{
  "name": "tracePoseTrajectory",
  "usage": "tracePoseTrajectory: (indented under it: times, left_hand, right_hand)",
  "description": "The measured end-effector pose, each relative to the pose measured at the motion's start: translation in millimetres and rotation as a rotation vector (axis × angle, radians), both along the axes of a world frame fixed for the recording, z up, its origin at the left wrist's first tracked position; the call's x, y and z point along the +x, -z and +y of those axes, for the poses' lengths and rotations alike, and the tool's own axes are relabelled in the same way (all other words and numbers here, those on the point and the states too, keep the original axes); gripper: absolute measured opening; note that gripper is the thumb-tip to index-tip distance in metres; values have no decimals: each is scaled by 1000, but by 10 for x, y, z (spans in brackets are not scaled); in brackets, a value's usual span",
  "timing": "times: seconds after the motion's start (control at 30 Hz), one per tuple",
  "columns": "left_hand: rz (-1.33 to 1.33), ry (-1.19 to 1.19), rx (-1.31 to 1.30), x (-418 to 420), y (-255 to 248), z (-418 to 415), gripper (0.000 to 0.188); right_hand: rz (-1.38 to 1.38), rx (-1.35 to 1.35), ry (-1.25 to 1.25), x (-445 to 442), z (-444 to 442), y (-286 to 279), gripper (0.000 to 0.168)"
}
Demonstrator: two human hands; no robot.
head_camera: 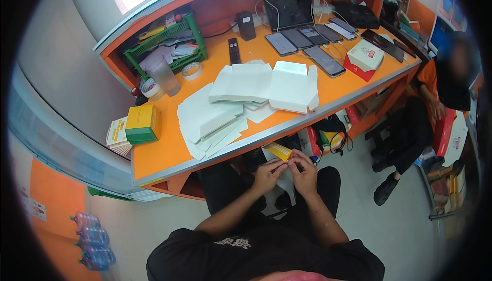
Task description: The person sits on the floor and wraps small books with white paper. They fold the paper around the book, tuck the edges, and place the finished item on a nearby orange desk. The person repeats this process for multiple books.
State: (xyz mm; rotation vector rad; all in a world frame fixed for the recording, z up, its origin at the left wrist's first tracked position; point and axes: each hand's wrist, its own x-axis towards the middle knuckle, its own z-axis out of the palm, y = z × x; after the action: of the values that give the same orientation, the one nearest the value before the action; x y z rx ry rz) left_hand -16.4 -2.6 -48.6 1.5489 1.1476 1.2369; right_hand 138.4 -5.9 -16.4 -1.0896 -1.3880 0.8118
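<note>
Above my lap, just below the counter's front edge, both hands hold a yellow patterned cardboard box piece [279, 151] that is partly folded. My left hand [268, 176] grips its near edge from the left. From the right, my right hand [303, 171] pinches a corner where a small reddish-white part shows. Part of the piece hangs down, its pale inner side showing, and the fingers hide some of it. On the counter ahead lies a loose pile of flat white carton blanks [219, 115]. A partly folded white carton [289, 85] rests at the pile's right end.
The orange counter [165, 162] holds a yellow-green box [143, 124], a frosted tumbler [163, 75], tape rolls [191, 71], a green rack [198, 39], a remote [234, 51], several phones [324, 61] and a white-red carton [364, 59]. At right, a seated person [438, 85] holds another carton [453, 137].
</note>
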Motion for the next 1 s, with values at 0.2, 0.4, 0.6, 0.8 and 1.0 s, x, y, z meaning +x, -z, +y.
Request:
tracePoseTrajectory:
  times: [0.2,0.4,0.6,0.8,1.0]
  left_hand:
    - [22,23,56,-25,-158,-9,20]
    - [79,44,120,-62,-326,6,21]
    - [76,-36,105,-64,-414,45,21]
    - [9,-2,47,-111,-355,111,22]
    - [18,-1,5,-23,-444,99,22]
  right_hand:
    - [-3,9,-34,82,15,-36,13]
    - [11,4,-47,50,8,-95,15]
    - [160,-74,-206,71,107,-152,18]
    - [113,-98,-166,20,88,-117,19]
    - [521,-290,-238,77,106,47,18]
